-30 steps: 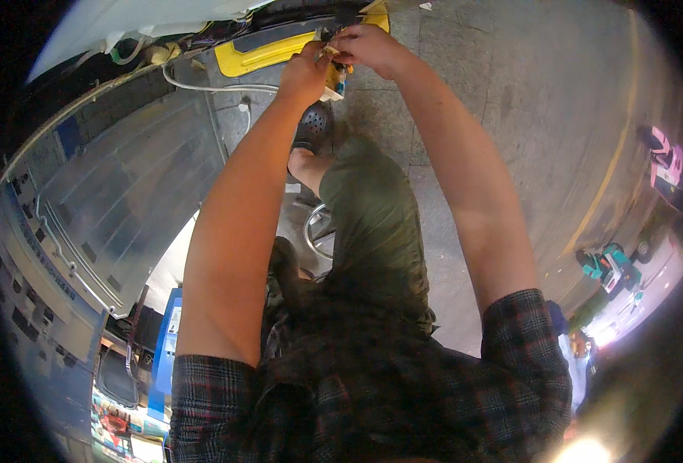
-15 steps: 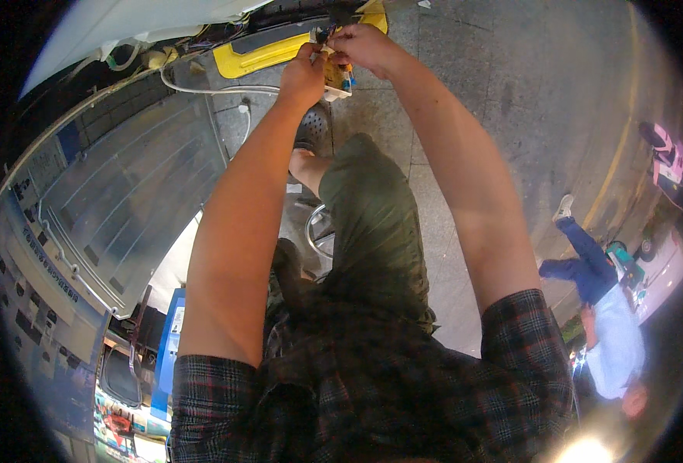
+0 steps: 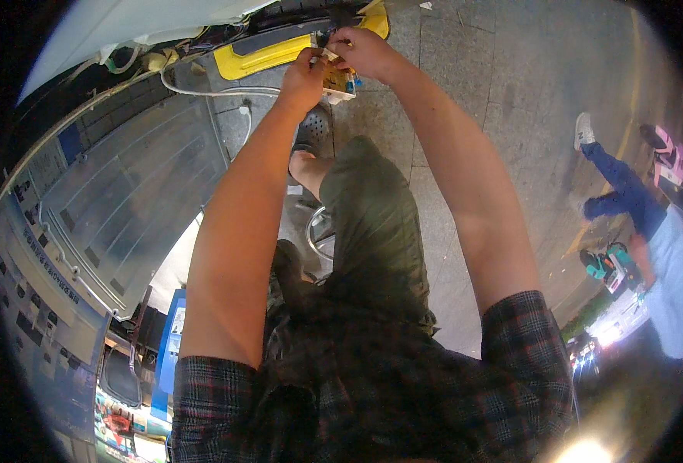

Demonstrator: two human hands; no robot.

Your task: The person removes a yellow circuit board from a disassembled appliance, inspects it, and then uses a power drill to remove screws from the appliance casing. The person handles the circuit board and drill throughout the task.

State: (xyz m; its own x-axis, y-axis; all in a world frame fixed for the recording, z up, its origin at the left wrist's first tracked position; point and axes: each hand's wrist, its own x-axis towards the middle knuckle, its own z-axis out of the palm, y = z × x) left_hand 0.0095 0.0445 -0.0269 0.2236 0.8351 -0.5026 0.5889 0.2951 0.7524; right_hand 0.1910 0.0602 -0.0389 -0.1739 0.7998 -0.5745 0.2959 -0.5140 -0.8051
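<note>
Head: yellow panel point(image 3: 273, 63) beyond board point(image 3: 337, 82)

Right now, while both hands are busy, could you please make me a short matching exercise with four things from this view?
Things:
1. small box
2. long panel
3. perforated clog
4. scooter

Places, colours or states:
A. pink, toward the picture's right edge
B. at the fingers of the left hand and the right hand
C. yellow, with a grey part
D. dark, worn on a foot

Right pairs: 1-B, 2-C, 3-D, 4-A.
</note>
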